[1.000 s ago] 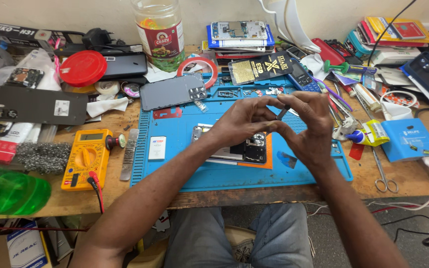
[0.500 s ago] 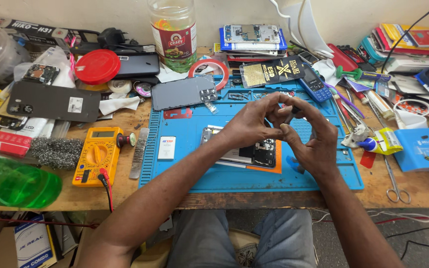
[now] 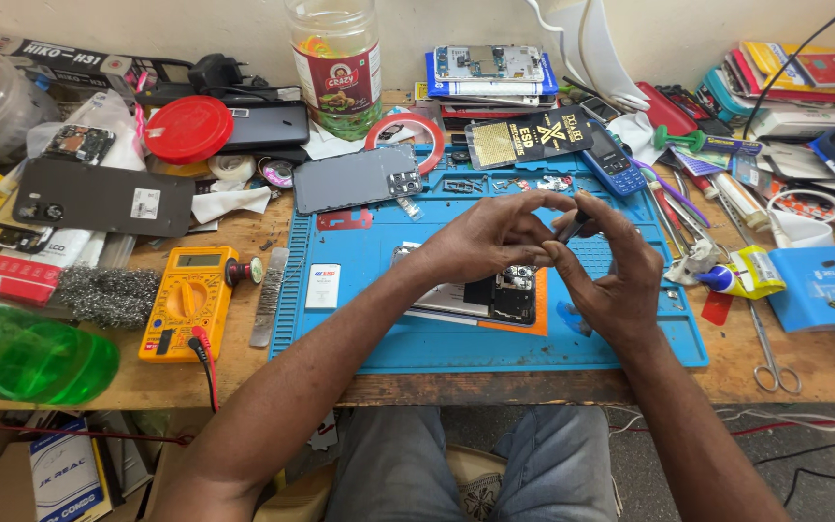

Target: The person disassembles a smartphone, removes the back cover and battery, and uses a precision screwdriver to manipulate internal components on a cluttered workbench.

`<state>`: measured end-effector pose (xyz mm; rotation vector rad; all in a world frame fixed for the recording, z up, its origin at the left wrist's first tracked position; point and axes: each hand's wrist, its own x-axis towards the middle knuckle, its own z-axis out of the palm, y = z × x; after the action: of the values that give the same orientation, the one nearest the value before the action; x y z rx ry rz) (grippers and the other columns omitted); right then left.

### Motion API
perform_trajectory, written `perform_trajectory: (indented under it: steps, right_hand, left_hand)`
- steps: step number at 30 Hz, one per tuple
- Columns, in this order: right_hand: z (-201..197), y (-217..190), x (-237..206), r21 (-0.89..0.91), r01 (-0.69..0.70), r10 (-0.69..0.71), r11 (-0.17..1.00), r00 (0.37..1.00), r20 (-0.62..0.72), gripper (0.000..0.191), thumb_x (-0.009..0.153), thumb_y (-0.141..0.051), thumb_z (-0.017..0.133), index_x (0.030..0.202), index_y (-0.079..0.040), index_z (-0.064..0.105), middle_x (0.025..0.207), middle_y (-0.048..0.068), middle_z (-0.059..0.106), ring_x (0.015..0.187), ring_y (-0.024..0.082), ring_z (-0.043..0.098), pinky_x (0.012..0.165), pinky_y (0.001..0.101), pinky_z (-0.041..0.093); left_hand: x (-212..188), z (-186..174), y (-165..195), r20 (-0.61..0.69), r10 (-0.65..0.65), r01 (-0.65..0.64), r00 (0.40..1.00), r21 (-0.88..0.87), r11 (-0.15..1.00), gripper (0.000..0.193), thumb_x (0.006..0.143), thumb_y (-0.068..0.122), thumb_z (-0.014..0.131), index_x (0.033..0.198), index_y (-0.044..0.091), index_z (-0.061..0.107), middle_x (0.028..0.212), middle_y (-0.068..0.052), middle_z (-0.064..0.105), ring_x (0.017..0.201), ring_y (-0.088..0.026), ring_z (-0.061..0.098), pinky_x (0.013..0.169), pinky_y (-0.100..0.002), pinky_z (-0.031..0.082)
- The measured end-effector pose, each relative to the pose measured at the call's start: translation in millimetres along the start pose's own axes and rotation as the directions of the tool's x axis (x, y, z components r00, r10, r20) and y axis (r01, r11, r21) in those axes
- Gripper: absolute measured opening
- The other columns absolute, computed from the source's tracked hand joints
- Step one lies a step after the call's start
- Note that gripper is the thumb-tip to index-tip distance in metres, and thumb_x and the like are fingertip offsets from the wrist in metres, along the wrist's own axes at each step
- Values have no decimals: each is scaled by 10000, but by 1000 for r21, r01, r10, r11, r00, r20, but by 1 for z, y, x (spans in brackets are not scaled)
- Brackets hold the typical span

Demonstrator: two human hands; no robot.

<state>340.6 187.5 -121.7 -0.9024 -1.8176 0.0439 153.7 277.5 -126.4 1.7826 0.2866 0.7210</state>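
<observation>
Hands together above blue mat (image 3: 456, 348) — left hand (image 3: 480, 242) and right hand (image 3: 611, 275) pinching small dark tool (image 3: 572, 228); opened phone (image 3: 495, 295) directly beneath, long axis left-right, left hand nearer.

opened phone (image 3: 495, 295) lies on work mat (image 3: 417, 338), centre. multimeter (image 3: 188, 302) left of mat, on table (image 3: 244, 377). scissors (image 3: 767, 350) right of mat. jar (image 3: 336, 63) behind mat. keypad phone (image 3: 613, 164) on mat's far right corner.
</observation>
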Motion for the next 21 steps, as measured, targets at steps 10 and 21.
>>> perform_trajectory:
  steps: [10,21]
  right_hand:
    - [-3,2,-2,-42,47,-44,998,997,58,757,853,-32,832,1506,-40,449,1190,147,700,1120,224,689,1003,373,551]
    - [-7,5,-4,284,-147,123,947,987,100,822,953,144,663,1633,-108,277,1278,166,670,1179,234,705,1050,376,593]
  left_hand:
    - [1,4,4,-99,-57,66,993,93,993,687,816,173,827,1426,53,532,1028,-57,787,1014,-146,779,894,-336,650]
    - [-9,-3,15,-66,49,3,997,621,784,192,882,76,740,1072,88,723,990,-37,777,926,-192,753,800,-365,613]
